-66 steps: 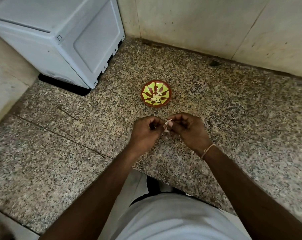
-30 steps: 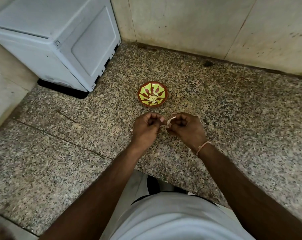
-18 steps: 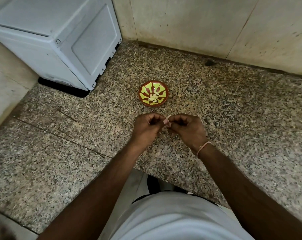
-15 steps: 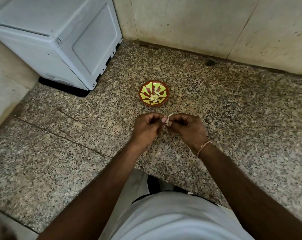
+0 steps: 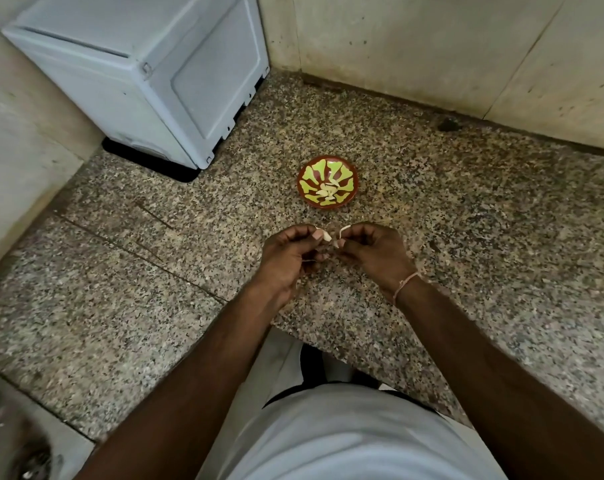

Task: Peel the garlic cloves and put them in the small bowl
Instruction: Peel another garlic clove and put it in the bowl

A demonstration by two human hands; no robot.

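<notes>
Peeling in progress. The left hand [image 5: 288,259] pinches a pale garlic clove [image 5: 325,235] at its fingertips; the right hand [image 5: 375,254], fingers curled, pinches a thin curl of skin [image 5: 342,231] just beside the clove. Both hands hover over the speckled worktop [image 5: 466,209], just nearer the person than the small bowl [image 5: 327,185], which already holds peeled cloves [image 5: 326,192]. Probable next move: discard the skin, then carry the clove forward into the bowl.
</notes>
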